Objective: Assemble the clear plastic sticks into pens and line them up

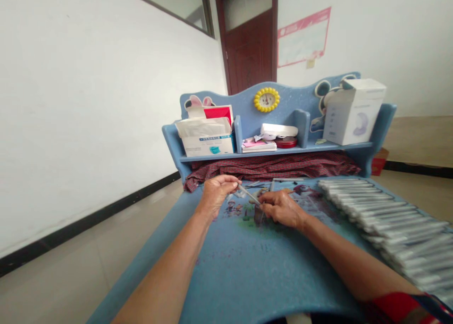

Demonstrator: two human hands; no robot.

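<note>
Above the blue desk, a slim grey pen slants down from left to right between my two hands. My left hand pinches its upper left end between thumb and fingers. The lower right end is in the closed fingers of my right hand, which cover that tip. Behind the hands lie a few loose grey pen tubes and small dark parts. A large pile of similar pens covers the desk's right side, blurred toward the front.
A blue shelf rises at the desk's back, holding an opened mask box, papers, a red round tin and a white carton. Checked cloth is bunched beneath it. A white wall stands left.
</note>
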